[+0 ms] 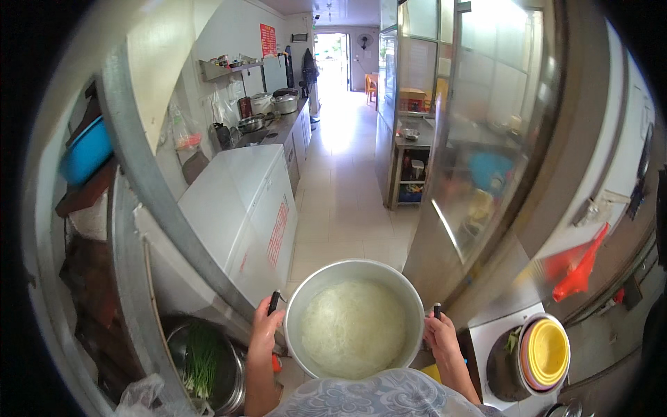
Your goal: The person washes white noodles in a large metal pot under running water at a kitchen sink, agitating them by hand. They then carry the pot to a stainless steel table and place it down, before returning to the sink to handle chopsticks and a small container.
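Observation:
A large round metal pot is held out in front of my body, with cloudy, pale greenish liquid inside. My left hand grips its black side handle on the left. On the opposite side, my right hand is closed round the other black handle. The pot looks roughly level, close against my patterned grey-white top. What lies under the pot is hidden by it.
A doorway with a metal-framed glass door leads to a tiled aisle. A white chest freezer stands left. Below left sits a metal basin with green stalks; at right are stacked yellow bowls. An orange-red bag hangs right.

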Demonstrator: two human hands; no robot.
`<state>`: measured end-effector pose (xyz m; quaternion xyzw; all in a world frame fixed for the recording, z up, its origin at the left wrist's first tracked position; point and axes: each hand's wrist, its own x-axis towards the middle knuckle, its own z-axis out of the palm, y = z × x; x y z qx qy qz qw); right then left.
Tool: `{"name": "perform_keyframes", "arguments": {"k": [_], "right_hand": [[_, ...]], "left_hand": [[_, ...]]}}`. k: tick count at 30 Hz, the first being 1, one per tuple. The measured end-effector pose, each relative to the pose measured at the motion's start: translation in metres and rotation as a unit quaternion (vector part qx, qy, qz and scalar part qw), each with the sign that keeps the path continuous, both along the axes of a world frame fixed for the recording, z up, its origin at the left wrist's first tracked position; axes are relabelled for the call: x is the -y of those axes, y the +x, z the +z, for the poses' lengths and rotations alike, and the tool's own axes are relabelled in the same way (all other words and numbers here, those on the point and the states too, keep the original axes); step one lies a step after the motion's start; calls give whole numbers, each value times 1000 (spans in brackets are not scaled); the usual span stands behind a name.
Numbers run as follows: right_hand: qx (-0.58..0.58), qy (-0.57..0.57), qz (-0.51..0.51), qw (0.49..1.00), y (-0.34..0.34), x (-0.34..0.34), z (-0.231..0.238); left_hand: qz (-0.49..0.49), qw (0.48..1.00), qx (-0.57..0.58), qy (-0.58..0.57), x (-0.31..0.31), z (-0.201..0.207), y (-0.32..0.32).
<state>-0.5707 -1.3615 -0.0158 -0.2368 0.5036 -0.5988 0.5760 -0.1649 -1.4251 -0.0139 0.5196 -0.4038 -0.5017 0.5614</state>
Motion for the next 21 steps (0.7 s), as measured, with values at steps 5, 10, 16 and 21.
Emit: {"name": "perform_keyframes", "arguments": {"k": [5,10,16,21], "right_hand": [[-7,-2,12,1000,-12,151,1],[17,-6,35,999,-18,274,4],[-1,-15,29,999,-24,413,-7],[8,-7,-62,998,-29,521,-16]], "left_hand": [[2,1000,9,-6,130,9,-12],[25,999,27,-5,233,10,-14],[10,1000,15,-15,386,-2,-20],[-64,996,48,-28,551,2,-40]]}}
